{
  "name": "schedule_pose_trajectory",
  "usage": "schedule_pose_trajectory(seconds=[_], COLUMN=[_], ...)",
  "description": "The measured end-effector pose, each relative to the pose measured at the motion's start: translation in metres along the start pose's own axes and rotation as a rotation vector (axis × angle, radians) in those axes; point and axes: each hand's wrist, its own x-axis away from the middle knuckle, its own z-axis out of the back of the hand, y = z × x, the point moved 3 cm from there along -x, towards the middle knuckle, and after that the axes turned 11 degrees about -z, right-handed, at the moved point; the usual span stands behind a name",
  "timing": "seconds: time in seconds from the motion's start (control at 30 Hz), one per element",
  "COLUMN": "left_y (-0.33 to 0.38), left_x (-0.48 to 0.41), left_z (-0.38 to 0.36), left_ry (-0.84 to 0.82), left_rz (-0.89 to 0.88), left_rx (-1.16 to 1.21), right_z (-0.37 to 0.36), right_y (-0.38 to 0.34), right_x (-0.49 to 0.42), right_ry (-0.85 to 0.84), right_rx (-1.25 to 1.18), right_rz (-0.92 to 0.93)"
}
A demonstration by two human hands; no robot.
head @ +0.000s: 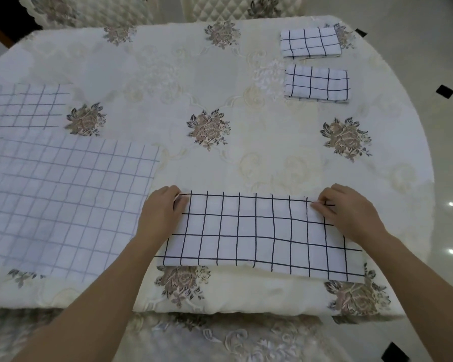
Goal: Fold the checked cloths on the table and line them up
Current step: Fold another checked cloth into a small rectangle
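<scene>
A white cloth with dark checks (256, 233) lies folded into a long strip at the table's near edge. My left hand (160, 212) pinches its far left corner. My right hand (348, 212) pinches its far right corner. Two small folded checked cloths lie at the far right, one (310, 43) behind the other (317, 83). Unfolded checked cloths lie flat at the left: a large one (63, 199) near me and another (24, 108) beyond it.
The table carries a cream tablecloth with flower patterns (209, 129). Its rounded right edge drops to a shiny tiled floor (445, 126). Quilted cream chair backs (110, 9) stand behind the table.
</scene>
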Motion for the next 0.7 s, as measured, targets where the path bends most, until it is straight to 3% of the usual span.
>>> schedule_pose_trajectory(seconds=[0.17, 0.23, 0.33, 0.5, 0.6, 0.7], left_y=[0.016, 0.04, 0.075, 0.09, 0.083, 0.067], left_x=[0.015, 0.034, 0.07, 0.092, 0.094, 0.097], left_z=[0.004, 0.013, 0.01, -0.036, -0.051, -0.054], left_ry=[0.089, 0.122, 0.041, -0.207, -0.254, -0.242], left_rz=[0.031, -0.102, -0.333, -0.283, -0.207, -0.161], left_rx=[-0.192, -0.236, -0.227, -0.268, -0.265, -0.287], right_z=[0.004, 0.01, 0.011, -0.035, -0.055, -0.057], right_y=[-0.002, -0.009, -0.032, -0.072, -0.069, -0.039], right_x=[0.005, 0.019, 0.061, 0.119, 0.119, 0.113], right_ry=[0.163, 0.225, 0.258, 0.066, -0.05, -0.061], right_rx=[0.02, -0.005, -0.062, -0.024, 0.022, 0.112], right_rz=[0.015, 0.007, 0.069, -0.012, -0.152, -0.25])
